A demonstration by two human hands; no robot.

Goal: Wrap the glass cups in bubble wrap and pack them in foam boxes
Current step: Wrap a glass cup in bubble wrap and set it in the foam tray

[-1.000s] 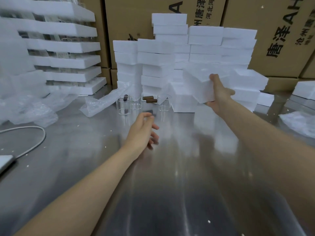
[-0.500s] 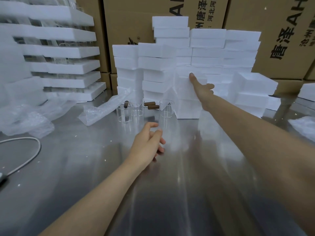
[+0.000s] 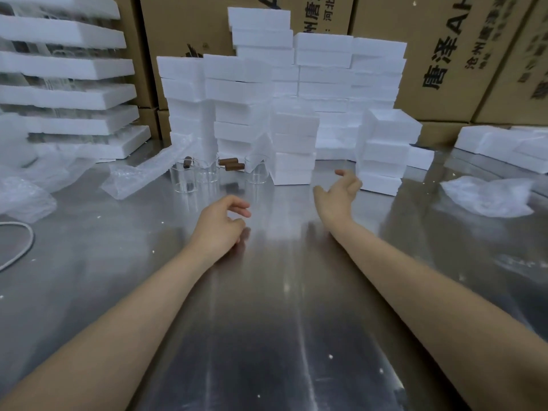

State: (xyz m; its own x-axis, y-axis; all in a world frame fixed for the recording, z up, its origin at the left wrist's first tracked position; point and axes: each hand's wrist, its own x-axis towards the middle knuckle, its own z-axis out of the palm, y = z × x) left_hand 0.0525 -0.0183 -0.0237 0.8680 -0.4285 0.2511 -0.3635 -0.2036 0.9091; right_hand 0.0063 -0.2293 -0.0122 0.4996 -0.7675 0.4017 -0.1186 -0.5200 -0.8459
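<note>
1. Hands are both empty: left hand (image 3: 221, 225) loosely curled, right hand (image 3: 338, 192) spread wide.
2. Glass cups (image 3: 207, 173) stand at 11 o'clock from the left hand.
3. Foam boxes (image 3: 293, 143) are stacked at 12 o'clock on the metal table (image 3: 267, 321).
4. Bubble wrap (image 3: 139, 176) lies at 9 o'clock of the cups.

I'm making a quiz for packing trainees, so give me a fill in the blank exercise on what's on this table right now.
1. Both the left hand and the right hand hold ____.
2. The glass cups stand upright on the ____ table.
3. The foam boxes are coloured ____.
4. Behind the foam stacks stand brown ____ cartons.

Missing words: nothing; metal; white; cardboard
</note>
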